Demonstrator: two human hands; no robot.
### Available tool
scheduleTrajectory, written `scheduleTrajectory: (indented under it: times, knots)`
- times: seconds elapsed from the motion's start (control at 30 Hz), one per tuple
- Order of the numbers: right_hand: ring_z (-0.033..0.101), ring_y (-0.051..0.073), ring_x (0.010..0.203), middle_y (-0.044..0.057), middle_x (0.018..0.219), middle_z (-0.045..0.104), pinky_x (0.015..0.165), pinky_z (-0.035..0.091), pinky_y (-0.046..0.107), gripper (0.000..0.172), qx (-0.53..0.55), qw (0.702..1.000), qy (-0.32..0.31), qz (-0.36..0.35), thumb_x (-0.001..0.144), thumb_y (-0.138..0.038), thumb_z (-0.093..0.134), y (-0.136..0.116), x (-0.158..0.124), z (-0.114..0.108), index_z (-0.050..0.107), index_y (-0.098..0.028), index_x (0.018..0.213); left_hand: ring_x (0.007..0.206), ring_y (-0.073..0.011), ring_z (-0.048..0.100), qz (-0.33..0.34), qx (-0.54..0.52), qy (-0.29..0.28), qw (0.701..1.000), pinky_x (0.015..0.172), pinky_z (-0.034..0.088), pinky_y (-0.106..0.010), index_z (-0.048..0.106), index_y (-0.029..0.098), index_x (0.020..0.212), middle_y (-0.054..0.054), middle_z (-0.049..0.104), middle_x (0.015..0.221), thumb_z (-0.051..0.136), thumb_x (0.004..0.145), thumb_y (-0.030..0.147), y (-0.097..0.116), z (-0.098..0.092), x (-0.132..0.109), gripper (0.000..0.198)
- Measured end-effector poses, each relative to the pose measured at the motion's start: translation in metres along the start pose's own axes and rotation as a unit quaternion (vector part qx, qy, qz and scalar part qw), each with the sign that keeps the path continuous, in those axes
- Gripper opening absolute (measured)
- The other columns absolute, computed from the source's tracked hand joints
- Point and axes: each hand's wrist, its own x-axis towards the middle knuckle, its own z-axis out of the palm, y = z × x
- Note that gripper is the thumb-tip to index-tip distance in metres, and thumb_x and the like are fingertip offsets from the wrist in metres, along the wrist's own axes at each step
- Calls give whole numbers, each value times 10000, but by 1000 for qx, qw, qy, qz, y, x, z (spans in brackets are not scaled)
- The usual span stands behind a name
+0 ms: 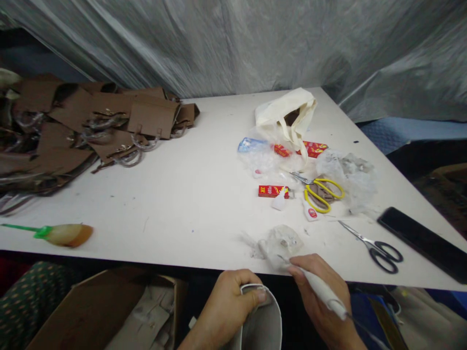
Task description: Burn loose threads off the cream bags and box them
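My left hand [226, 306] grips the rim of a pale grey open-topped bag body [268, 323], its thumb inside the opening and the fingers outside. The piece is held below the table's front edge. In my right hand [324, 311] is a white pen-shaped tool [323, 289] with a thin metal tip; a cord seems to trail from its back end. That tip points at a crumpled clear plastic bag [286, 240] on the table edge; I cannot tell whether they touch. The bag's lower part is cut off by the frame.
Brown handbags [153, 114] are heaped at the left, near a green-capped glue bottle [65, 235]. At right lie yellow-handled scissors [319, 194], black-handled scissors [381, 253], a red box [270, 191], a cream bag [270, 114] and a black phone [423, 240]. A cardboard box [83, 311] stands below.
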Motion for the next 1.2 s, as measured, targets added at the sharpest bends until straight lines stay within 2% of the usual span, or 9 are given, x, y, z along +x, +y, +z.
scheduleTrajectory:
  times: [0.1, 0.2, 0.27, 0.4, 0.5, 0.67, 0.83, 1.0, 1.2]
  knots:
    - [673, 167, 715, 8, 776, 700, 682, 513, 252, 168, 80, 990, 33, 113, 1061, -293, 551, 0, -12, -2, 666, -222, 962, 733, -194, 630, -6, -1, -2, 1000, 687, 442, -273, 799, 159, 761, -25, 748, 734, 719, 724, 276, 0, 2, 1, 146]
    - [649, 153, 651, -6, 698, 668, 619, 505, 223, 294, 184, 959, -22, 213, 1092, -356, 478, -4, -25, 3, 657, -218, 904, 674, -172, 592, -11, 0, 0, 1000, 632, 408, -259, 801, 158, 765, -12, 721, 688, 735, 724, 292, -1, 6, 1, 155]
    - [637, 153, 638, -5, 679, 652, 603, 498, 219, 351, 236, 936, -61, 254, 1088, -418, 474, -7, -31, 9, 653, -211, 867, 640, -159, 558, -14, 1, -1, 1000, 601, 379, -254, 798, 154, 755, -4, 695, 653, 746, 723, 309, -1, 9, 0, 167]
    - [609, 156, 629, -5, 667, 628, 600, 482, 225, 402, 280, 908, -63, 305, 1064, -511, 488, -13, -36, 17, 644, -205, 857, 635, -151, 538, -14, 1, -6, 1000, 601, 373, -251, 795, 149, 751, -3, 695, 657, 744, 715, 291, 4, 13, -4, 155]
    - [598, 157, 641, -4, 679, 624, 610, 466, 230, 416, 278, 907, -70, 310, 1059, -526, 491, -14, -37, 17, 639, -204, 840, 641, -155, 545, -8, 6, 1, 1000, 600, 372, -251, 792, 149, 746, -7, 698, 662, 746, 717, 294, 5, 15, -4, 155]
    - [569, 158, 678, -12, 696, 578, 654, 432, 246, 419, 229, 931, -85, 270, 1073, -495, 466, -11, -37, 12, 612, -207, 805, 598, -145, 513, -11, 2, -7, 1000, 571, 355, -249, 779, 149, 730, 18, 632, 596, 733, 704, 286, 3, 15, -5, 148]
    - [514, 148, 634, -28, 657, 511, 615, 380, 256, 440, 196, 948, -108, 227, 1091, -466, 423, -15, -26, 8, 565, -208, 763, 592, -141, 501, 10, -6, -28, 1000, 572, 350, -253, 763, 149, 704, 20, 611, 586, 696, 692, 256, 3, 17, -6, 127]
    - [486, 130, 581, -36, 626, 474, 573, 352, 257, 472, 202, 946, -148, 204, 1085, -470, 434, -18, -16, 4, 513, -200, 705, 587, -147, 501, -3, -37, -46, 998, 578, 360, -267, 724, 150, 648, 10, 595, 571, 688, 644, 237, -3, 23, -8, 95]
    - [582, 151, 647, -12, 668, 572, 622, 446, 242, 429, 239, 940, -62, 235, 1083, -442, 464, -19, -37, 17, 609, -196, 762, 577, -167, 507, -1, -67, -12, 998, 571, 359, -289, 689, 158, 641, -5, 586, 565, 653, 620, 289, -4, 19, -5, 138]
